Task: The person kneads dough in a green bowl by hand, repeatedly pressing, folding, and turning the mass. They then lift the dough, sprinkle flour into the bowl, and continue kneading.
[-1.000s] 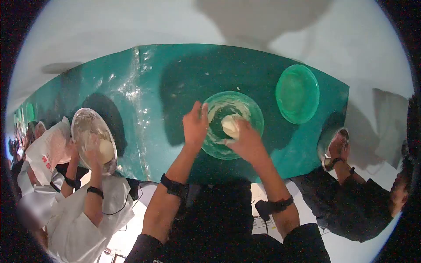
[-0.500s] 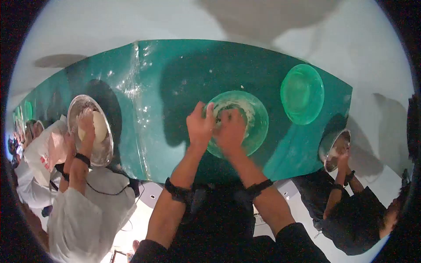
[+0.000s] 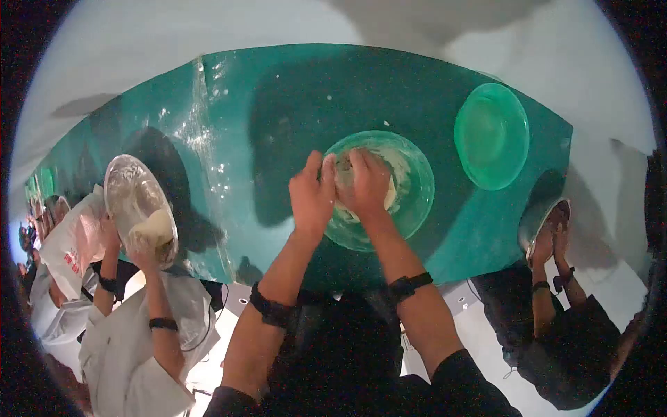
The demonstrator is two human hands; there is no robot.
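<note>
With the left hand [image 3: 310, 197] clamped on the rim of the green glass bowl [image 3: 410, 208] and the right hand [image 3: 368, 182] pressed closed into the dough [image 3: 389, 197] inside, a hard push could skid the bowl across the slick teal table [image 3: 292, 97].

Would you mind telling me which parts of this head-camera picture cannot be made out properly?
- Dough in the clear green bowl: mostly covered by the right hand and left hand, so its shape and size are unclear.
- Right hand's grip: fingers are buried in the bowl.
- Metal bowl at the right: a co-worker's hands hide its contents.
- Far left end of the table: too small and distorted by the lens.
</note>
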